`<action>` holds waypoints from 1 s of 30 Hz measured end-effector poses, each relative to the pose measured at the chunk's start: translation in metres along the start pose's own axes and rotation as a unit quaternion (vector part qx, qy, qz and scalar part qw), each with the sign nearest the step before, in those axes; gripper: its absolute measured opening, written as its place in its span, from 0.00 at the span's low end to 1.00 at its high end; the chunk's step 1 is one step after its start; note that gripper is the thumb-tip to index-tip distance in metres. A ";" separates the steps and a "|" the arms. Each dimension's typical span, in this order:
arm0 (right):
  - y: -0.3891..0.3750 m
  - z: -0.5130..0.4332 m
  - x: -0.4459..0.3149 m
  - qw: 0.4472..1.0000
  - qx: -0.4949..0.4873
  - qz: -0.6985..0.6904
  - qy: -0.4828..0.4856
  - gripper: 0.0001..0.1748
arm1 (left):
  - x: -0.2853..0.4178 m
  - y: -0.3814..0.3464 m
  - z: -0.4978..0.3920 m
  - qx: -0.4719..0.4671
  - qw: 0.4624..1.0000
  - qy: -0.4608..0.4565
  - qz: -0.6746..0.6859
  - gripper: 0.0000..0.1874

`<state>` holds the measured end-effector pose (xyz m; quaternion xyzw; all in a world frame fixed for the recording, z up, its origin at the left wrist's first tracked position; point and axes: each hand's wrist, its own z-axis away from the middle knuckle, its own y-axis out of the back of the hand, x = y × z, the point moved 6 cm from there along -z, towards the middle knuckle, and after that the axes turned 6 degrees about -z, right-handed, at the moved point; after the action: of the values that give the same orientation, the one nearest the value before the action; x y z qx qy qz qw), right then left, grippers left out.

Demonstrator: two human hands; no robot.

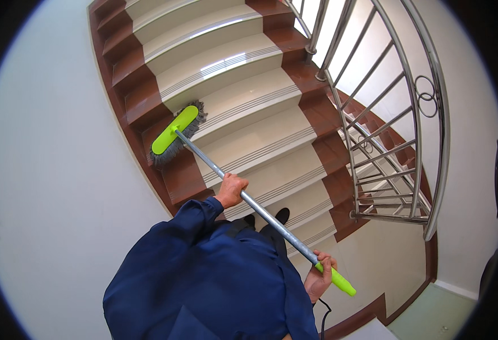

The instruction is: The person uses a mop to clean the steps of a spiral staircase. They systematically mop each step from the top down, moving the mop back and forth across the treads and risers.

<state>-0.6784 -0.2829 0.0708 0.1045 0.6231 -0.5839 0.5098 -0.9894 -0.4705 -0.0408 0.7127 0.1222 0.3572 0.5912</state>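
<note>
My left hand (232, 190) is closed around the middle of the grey metal pole of a dust mop (208, 161). Lower right, my right hand (320, 276) grips the pole's end, where the metal meets the bright green handle (342, 284). The pole runs diagonally up and left to the mop's oval green head (175, 130). Grey fringe (168, 154) sticks out around the head, which lies over the stair treads at their left side, by the dark red border next to the wall. Part of the fringe is hidden under the green plate.
Tiled stairs (253, 119) with cream middles and red-brown edges rise ahead. A white wall (62, 170) runs along the left. A stainless steel railing (417, 127) stands at the right, with another flight seen through it. My dark shoes (282, 215) are on the steps below the pole.
</note>
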 end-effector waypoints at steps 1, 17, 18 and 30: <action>0.003 0.000 -0.004 1.000 -0.003 0.003 0.010 0.05 | 0.004 -0.003 -0.004 -0.019 1.000 -0.001 -0.010 0.08; 0.000 -0.050 -0.061 0.989 0.070 0.013 0.128 0.07 | 0.104 -0.028 -0.168 0.088 0.983 -0.160 -0.015 0.06; -0.011 -0.061 -0.044 0.994 0.063 0.032 0.086 0.08 | 0.085 -0.025 -0.179 0.075 0.987 -0.142 -0.028 0.06; 0.006 -0.074 -0.087 0.983 0.120 0.055 0.130 0.09 | 0.134 -0.036 -0.189 0.068 0.984 -0.151 0.062 0.10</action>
<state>-0.6718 -0.1786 0.1181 0.2742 0.6024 -0.6070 0.4399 -1.0082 -0.2375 -0.0169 0.8033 0.0115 0.2723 0.5296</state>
